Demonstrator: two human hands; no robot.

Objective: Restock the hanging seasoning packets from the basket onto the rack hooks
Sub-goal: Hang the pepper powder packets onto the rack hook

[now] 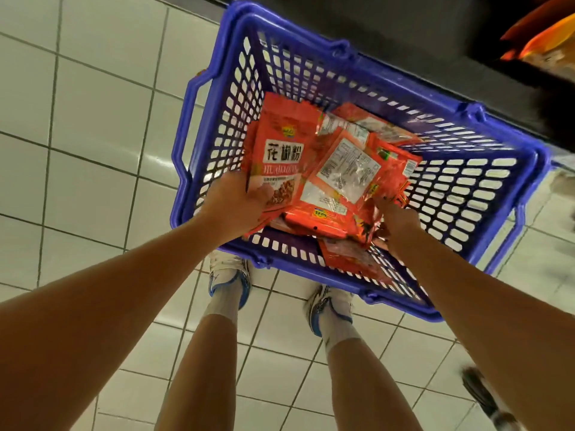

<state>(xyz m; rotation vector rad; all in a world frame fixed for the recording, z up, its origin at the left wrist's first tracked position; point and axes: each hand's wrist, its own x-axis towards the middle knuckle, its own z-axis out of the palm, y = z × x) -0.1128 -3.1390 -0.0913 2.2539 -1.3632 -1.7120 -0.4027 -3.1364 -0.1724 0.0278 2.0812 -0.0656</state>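
Gripping upright packet (281,150), apparently label-up, left hand (239,203).

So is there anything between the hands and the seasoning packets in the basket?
Nothing visible. The left hand already grips a stack of red packets, and the right hand reaches into the pile inside the blue basket. The rack hooks are out of view.

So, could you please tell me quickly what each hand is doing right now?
Left hand: holding a stack of red seasoning packets, thumb on top.
Right hand: gripping packets at the pile's right edge.
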